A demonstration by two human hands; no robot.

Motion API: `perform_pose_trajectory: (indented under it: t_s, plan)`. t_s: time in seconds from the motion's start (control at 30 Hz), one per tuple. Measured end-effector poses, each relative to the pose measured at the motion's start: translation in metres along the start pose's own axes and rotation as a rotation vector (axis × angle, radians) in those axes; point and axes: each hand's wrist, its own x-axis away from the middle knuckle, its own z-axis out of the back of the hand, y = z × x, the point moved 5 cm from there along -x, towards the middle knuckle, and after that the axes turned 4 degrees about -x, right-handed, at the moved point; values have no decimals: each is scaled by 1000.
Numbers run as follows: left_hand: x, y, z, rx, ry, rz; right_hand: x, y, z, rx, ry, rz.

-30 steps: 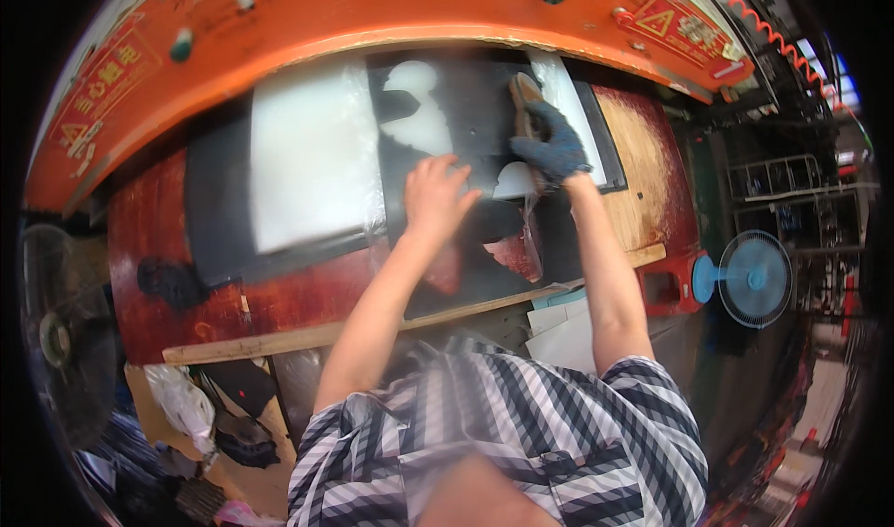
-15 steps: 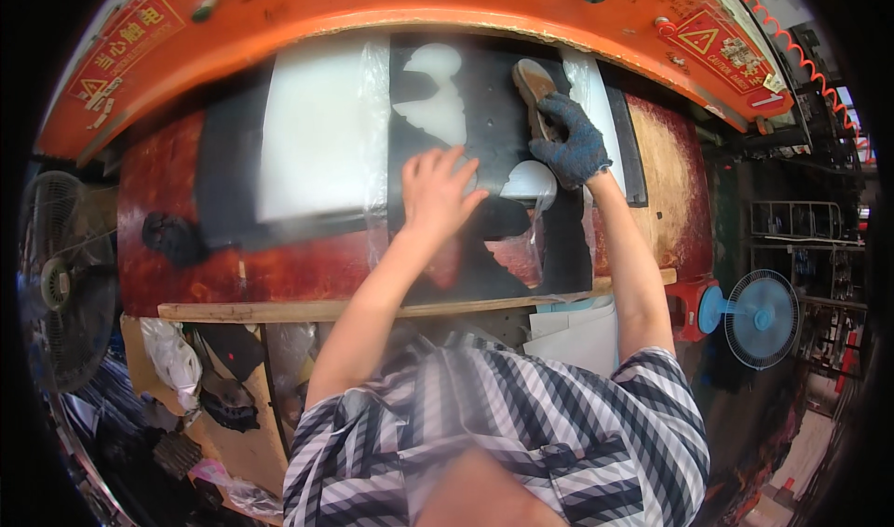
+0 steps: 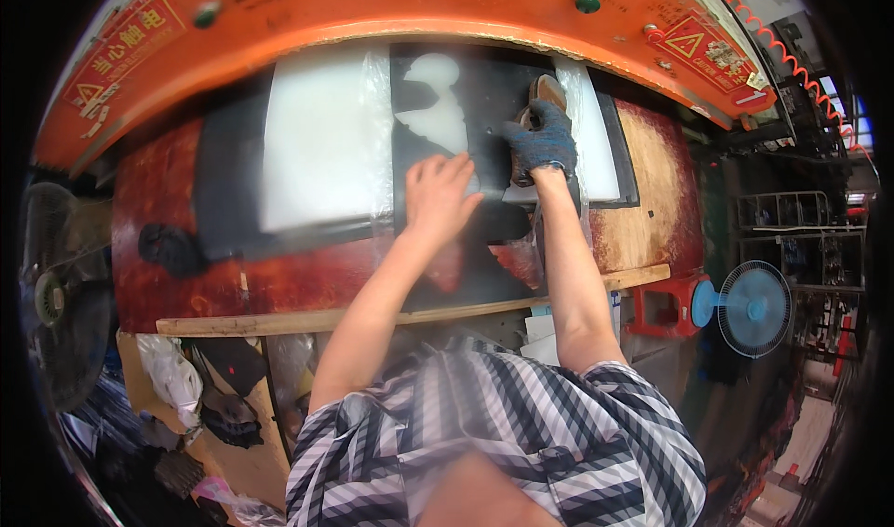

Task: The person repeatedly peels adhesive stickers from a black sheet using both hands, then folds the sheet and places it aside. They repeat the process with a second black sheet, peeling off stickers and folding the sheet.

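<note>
My right hand (image 3: 543, 142), in a dark blue-grey glove, grips a sole-shaped cutting die (image 3: 548, 87) with a brown body. The die stands on a black sheet (image 3: 486, 75), near its right side, and its near end covers much of a white cut-out gap there. My bare left hand (image 3: 440, 194) lies on the same sheet with fingers stretched and a little apart. Just beyond its fingertips are white gaps (image 3: 445, 122) cut through the black material, showing a white layer beneath. The glove hides the die's middle.
An orange machine beam (image 3: 391, 10) spans the far side. Left of the black sheet lies a white sheet (image 3: 317, 136) with clear plastic film (image 3: 377, 136) along its edge. A black bundle (image 3: 170, 245) rests on the reddish board (image 3: 279, 280). A wooden strip (image 3: 419, 315) edges the front.
My right hand has moved left, and the die has come nearer to me, over the right-hand cut-out gap. My left hand has barely moved.
</note>
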Motion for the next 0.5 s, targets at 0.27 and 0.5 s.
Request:
perform_pose_trajectory:
  t_s: [0.27,0.5]
  plan:
    - [2,-2,-7,54,12,18,9,-35,-9,203,-53,-149]
    - [-5,-4,-12,8,71,6,1,-27,-26,400,-182,-268]
